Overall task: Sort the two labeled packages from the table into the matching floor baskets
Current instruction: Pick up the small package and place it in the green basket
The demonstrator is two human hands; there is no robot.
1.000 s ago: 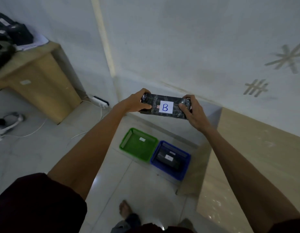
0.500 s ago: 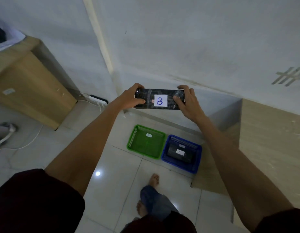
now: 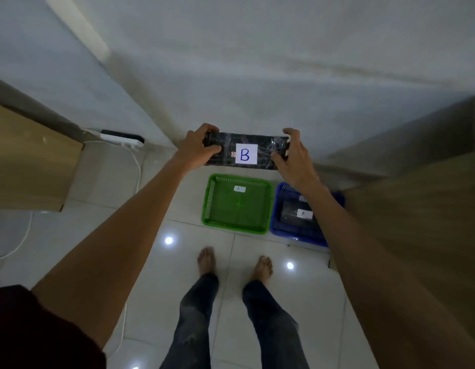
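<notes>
Both hands clamped on the black package marked B (image 3: pixel 245 151), left grip (image 3: pixel 197 150) at one end, right grip (image 3: pixel 293 158) at the other, held level in the air. Directly below the grips, green basket (image 3: pixel 237 227) with only a small white tag inside. Under the right grip, blue basket (image 3: pixel 277 206) holding a dark package labelled A (image 3: pixel 295 215).
</notes>
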